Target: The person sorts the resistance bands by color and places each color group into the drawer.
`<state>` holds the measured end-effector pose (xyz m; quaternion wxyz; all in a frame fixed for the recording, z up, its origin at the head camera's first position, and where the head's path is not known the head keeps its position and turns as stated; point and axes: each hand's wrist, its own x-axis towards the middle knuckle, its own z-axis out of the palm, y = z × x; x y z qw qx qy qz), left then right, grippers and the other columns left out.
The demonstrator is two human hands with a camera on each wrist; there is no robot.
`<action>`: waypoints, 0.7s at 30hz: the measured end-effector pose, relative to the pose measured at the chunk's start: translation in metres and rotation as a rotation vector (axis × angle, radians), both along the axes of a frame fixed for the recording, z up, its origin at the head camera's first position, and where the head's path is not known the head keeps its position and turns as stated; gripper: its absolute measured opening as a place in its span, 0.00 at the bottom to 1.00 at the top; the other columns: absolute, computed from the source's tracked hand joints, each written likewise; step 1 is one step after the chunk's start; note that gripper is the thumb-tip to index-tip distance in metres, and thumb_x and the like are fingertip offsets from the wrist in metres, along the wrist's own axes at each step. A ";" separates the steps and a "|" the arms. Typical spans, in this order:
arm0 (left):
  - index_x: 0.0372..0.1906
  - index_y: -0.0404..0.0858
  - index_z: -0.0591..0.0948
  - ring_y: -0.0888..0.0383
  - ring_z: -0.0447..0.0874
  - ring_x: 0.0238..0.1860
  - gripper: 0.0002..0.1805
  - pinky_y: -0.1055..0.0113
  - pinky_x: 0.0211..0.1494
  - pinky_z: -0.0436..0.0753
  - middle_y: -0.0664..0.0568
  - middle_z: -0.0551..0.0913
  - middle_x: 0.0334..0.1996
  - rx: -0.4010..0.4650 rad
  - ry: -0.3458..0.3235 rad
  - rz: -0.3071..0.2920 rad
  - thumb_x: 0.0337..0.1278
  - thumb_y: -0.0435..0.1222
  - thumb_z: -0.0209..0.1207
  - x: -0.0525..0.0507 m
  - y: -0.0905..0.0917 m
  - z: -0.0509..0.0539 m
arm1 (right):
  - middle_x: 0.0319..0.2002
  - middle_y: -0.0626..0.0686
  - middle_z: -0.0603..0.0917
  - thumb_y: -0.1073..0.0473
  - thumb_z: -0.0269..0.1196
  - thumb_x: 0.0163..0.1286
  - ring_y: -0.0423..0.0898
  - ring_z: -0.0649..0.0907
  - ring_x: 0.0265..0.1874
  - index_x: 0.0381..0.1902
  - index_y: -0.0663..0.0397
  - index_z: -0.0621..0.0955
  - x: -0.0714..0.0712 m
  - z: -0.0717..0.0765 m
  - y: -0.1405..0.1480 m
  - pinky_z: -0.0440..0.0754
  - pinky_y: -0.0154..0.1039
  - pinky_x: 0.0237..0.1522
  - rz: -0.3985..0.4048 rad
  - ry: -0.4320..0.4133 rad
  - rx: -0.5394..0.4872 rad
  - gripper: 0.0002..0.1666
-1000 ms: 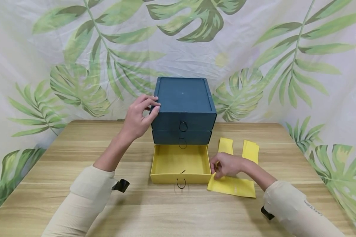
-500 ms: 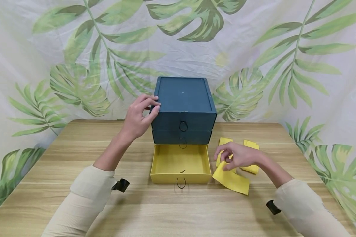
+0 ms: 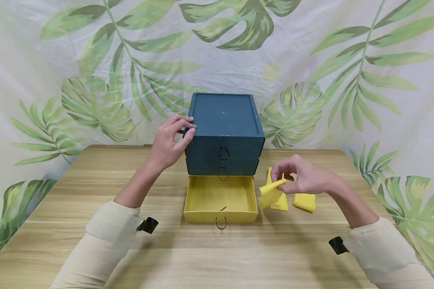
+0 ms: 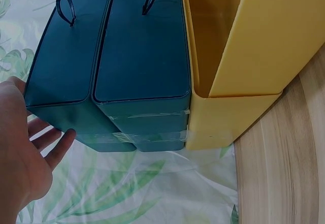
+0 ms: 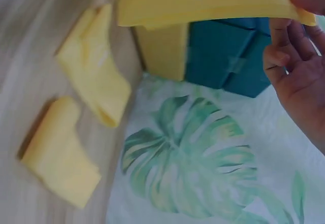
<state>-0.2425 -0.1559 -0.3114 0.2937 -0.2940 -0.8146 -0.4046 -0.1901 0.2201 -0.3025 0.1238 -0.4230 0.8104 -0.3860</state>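
My left hand [image 3: 171,140] rests on the top left edge of a stacked drawer unit [image 3: 222,116], its fingers against the blue side [image 4: 71,120]. The two upper drawers are dark blue and closed, each with a black loop pull. Below them the yellow drawer [image 3: 220,217] is pulled out, with a small dark mark or piece inside. My right hand [image 3: 304,176] pinches a yellow strip-like cloth [image 3: 271,192] by one end, in the air right of that drawer; the cloth hangs bent. In the right wrist view the held cloth [image 5: 203,3] stretches across the top, gripped at its corner between thumb and fingers.
Two more folded yellow cloths lie on the wooden table right of the unit: one [image 5: 96,66] nearer the drawer, the other [image 3: 304,202] farther right. A leaf-patterned curtain [image 3: 220,68] hangs behind the table.
My right hand has lifted the yellow cloth off the table and moved it up and back, right of the drawer. The left hand has stayed on the unit.
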 end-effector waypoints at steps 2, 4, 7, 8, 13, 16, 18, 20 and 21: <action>0.41 0.29 0.86 0.43 0.80 0.57 0.08 0.48 0.52 0.83 0.38 0.83 0.54 0.002 0.003 -0.002 0.71 0.30 0.60 0.000 0.000 0.000 | 0.31 0.47 0.84 0.75 0.66 0.61 0.44 0.78 0.24 0.42 0.58 0.84 0.001 0.007 -0.004 0.74 0.35 0.25 -0.014 0.012 -0.042 0.13; 0.41 0.29 0.86 0.44 0.80 0.58 0.07 0.48 0.52 0.83 0.39 0.83 0.54 0.005 0.001 -0.002 0.70 0.30 0.60 0.000 0.000 0.000 | 0.33 0.50 0.84 0.75 0.65 0.63 0.41 0.76 0.23 0.50 0.61 0.84 0.003 0.013 -0.009 0.73 0.34 0.25 -0.052 0.024 -0.055 0.17; 0.42 0.29 0.86 0.43 0.79 0.58 0.08 0.48 0.53 0.83 0.38 0.83 0.55 0.005 -0.009 -0.002 0.70 0.30 0.60 0.000 0.000 0.000 | 0.43 0.56 0.85 0.75 0.61 0.66 0.42 0.79 0.29 0.59 0.64 0.82 0.009 0.021 -0.019 0.75 0.35 0.30 -0.132 -0.016 -0.055 0.23; 0.42 0.29 0.86 0.43 0.79 0.58 0.08 0.48 0.53 0.83 0.38 0.83 0.55 0.004 -0.011 0.000 0.70 0.30 0.60 0.000 0.000 0.000 | 0.46 0.57 0.85 0.74 0.61 0.68 0.42 0.80 0.30 0.61 0.64 0.82 0.012 0.024 -0.024 0.76 0.34 0.31 -0.160 -0.045 -0.060 0.23; 0.41 0.29 0.86 0.44 0.79 0.58 0.07 0.48 0.52 0.83 0.38 0.83 0.55 -0.001 -0.007 0.002 0.71 0.30 0.60 0.001 0.000 0.001 | 0.44 0.61 0.83 0.74 0.58 0.68 0.47 0.83 0.30 0.57 0.65 0.82 0.021 0.029 -0.048 0.78 0.37 0.30 -0.275 -0.220 -0.145 0.20; 0.41 0.30 0.86 0.43 0.80 0.57 0.07 0.48 0.52 0.83 0.38 0.83 0.54 -0.002 0.000 0.001 0.70 0.30 0.60 0.001 0.000 0.001 | 0.37 0.61 0.81 0.75 0.59 0.67 0.48 0.82 0.25 0.57 0.65 0.80 0.024 0.028 -0.065 0.79 0.37 0.26 -0.335 -0.274 -0.205 0.20; 0.41 0.30 0.86 0.43 0.80 0.57 0.07 0.49 0.52 0.83 0.39 0.83 0.54 -0.002 0.004 0.000 0.70 0.30 0.60 0.001 0.000 0.001 | 0.36 0.59 0.82 0.75 0.60 0.67 0.48 0.83 0.25 0.58 0.66 0.77 0.026 0.026 -0.076 0.81 0.38 0.26 -0.360 -0.293 -0.252 0.21; 0.41 0.30 0.86 0.43 0.80 0.57 0.07 0.49 0.52 0.83 0.39 0.83 0.54 0.001 0.006 -0.001 0.70 0.30 0.60 0.001 0.000 0.001 | 0.35 0.59 0.82 0.76 0.61 0.67 0.48 0.84 0.24 0.61 0.66 0.76 0.026 0.022 -0.088 0.84 0.39 0.27 -0.376 -0.306 -0.301 0.25; 0.41 0.30 0.86 0.43 0.80 0.57 0.07 0.49 0.52 0.83 0.39 0.83 0.54 0.002 0.008 -0.001 0.70 0.30 0.60 0.001 0.000 0.001 | 0.35 0.59 0.83 0.76 0.62 0.67 0.48 0.84 0.24 0.63 0.65 0.75 0.027 0.020 -0.093 0.85 0.40 0.28 -0.381 -0.311 -0.323 0.26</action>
